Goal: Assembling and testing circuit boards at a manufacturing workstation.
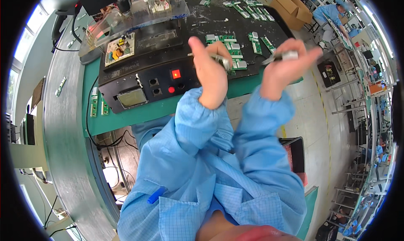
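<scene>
My left hand (211, 75) is raised in front of the black test box, its thumb pointing up. Its fingers are closed on a small circuit board (225, 63), seen nearly edge-on. To the right, my right hand (283, 72) is smeared by motion, and a pale, board-like piece (289, 55) shows in its grip. Just beyond my hands lie several green circuit boards with grey-white connectors (237, 54). Another green board (254, 43) rests between the two hands, farther back on the black surface.
The black test box (160, 83) has a small screen (131, 98), a lit red switch (176, 74) and a board with yellow parts (120, 50) on top. More boards (252, 13) lie at the far right. A cardboard box (290, 7) stands beyond; a co-worker (328, 16) bends nearby.
</scene>
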